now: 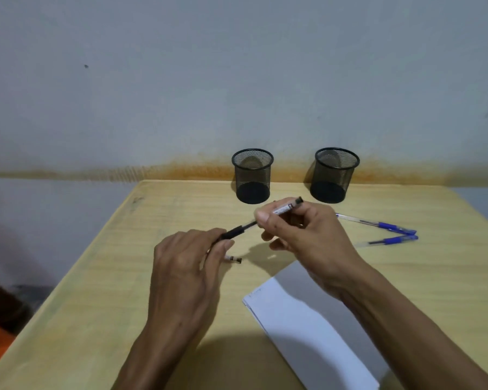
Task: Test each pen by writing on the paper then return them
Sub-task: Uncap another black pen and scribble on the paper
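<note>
both hands (186, 260) (296, 235) gripping one black pen (237, 231), yellow wooden table (110, 277), grey wall (181, 80)

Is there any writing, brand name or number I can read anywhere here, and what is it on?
No text here can be read.
Held pen: a white label with dark print on the barrel, too blurred to read.
Pen end under the left hand: a pale label, too small to read.
Paper: faint pen marks near its top left corner, not legible as words.
Blue pens, mesh cups: no print visible.
</note>
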